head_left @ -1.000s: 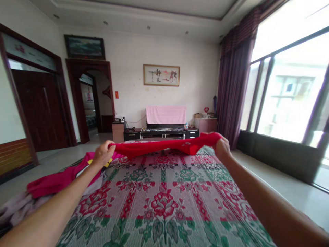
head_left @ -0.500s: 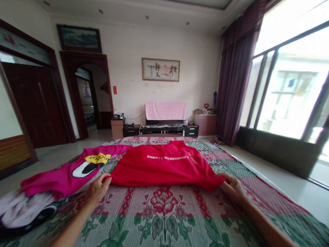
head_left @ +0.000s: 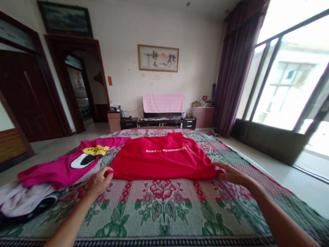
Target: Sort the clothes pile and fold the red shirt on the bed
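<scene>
Pinching the red T-shirt [head_left: 161,161], your left grip [head_left: 99,181] and right grip [head_left: 232,175] seemingly tauten its side facing the floral cloth's [head_left: 144,224] near edge.

Around the red printed shirt [head_left: 156,164] on the floral cover [head_left: 164,224], the left hand [head_left: 99,180] pinches between 8 and 9 o'clock, the right hand [head_left: 233,175] between 3 and 4; a magenta cartoon-print top [head_left: 58,169] lies at 9, a framed calligraphy painting [head_left: 158,58] hangs at 12.

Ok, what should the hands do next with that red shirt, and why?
Probably the right hand should smooth out the red shirt corner at its fingers: the cloth looks bunched there, while most of the shirt lies spread on the flowered cover. The left hand pinches the other near corner, so it could steady it.
</scene>
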A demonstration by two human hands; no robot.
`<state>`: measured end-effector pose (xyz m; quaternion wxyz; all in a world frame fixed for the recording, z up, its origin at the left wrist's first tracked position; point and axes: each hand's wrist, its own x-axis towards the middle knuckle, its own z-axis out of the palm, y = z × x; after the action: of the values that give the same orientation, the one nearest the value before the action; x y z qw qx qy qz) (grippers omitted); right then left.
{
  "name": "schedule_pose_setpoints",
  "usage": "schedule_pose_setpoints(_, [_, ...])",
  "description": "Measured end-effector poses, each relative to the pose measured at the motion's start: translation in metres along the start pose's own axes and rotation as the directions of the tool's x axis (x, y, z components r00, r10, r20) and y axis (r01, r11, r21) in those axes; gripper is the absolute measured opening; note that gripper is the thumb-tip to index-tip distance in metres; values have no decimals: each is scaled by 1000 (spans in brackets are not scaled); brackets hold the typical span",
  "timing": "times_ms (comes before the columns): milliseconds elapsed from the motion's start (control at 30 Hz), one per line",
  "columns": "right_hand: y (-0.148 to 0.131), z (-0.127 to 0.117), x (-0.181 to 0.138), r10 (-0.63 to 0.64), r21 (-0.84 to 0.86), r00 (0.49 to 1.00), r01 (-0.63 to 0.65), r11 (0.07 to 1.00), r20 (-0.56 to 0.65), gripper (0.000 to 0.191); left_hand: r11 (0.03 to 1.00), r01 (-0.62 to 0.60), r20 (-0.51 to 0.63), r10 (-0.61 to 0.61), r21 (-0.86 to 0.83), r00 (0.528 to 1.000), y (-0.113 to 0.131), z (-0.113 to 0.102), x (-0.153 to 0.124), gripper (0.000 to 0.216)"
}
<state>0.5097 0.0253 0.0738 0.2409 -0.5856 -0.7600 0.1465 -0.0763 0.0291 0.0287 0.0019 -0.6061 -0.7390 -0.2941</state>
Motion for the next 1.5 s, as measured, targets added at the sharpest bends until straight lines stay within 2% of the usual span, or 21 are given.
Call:
schedule_pose_setpoints(100, [-30, -3, 2, -113, -56, 992, 110, 992, -55, 37, 999, -16, -2, 16, 29, 1000, 0, 0, -1, 24])
schedule_pose_setpoints(200, [-58, 13, 3, -206, -81, 977, 210, 974, 51, 23, 999, -22, -13, 22, 33, 1000, 0, -1, -2, 26])
schedule_pose_setpoints(300, [-69, 34, 1, -231, -183, 964, 253, 950, 134, 19, 1000, -12, -11, 12, 25, 1000, 2, -4, -3, 28])
schedule_pose_setpoints(433, [-57, 49, 0, -191, -292, 976, 213, 932, 102, 23, 1000, -27, 3, 27, -2, 1000, 5, -7, -4, 27])
schedule_pose_setpoints(600, [-41, 48, 4, -170, -323, 981, 193, 927, 98, 25, 998, -38, -12, 38, -40, 999, -1, -2, -3, 25])
schedule_pose_setpoints(700, [-46, 42, 5, -131, -327, 988, 150, 933, 78, 19, 998, -21, -11, 20, -57, 1000, -6, 0, -1, 25])
schedule_pose_setpoints(867, [-62, 29, 3, -49, -291, 998, 57, 955, 32, 20, 995, 75, -32, -77, -61, 996, -11, -7, 2, 28])
schedule_pose_setpoints(1000, [-62, 29, 2, -55, -261, 994, 79, 962, 96, 21, 994, 83, -86, -90, -75, 992, -16, -12, 2, 27])
schedule_pose_setpoints(1233, [-48, 31, 4, -86, -230, 983, 122, 965, 163, 22, 995, 57, -58, -62, -83, 996, -17, -14, 2, 27])
schedule_pose_setpoints(1367, [-49, 27, 3, -76, -232, 979, 120, 965, 189, 22, 996, 23, -21, -25, -90, 999, -17, -16, 1, 26])
schedule_pose_setpoints(1500, [-50, 22, 2, -47, -216, 974, 95, 972, 221, 23, 992, -33, -33, 29, -120, 999, -16, -17, 0, 25])
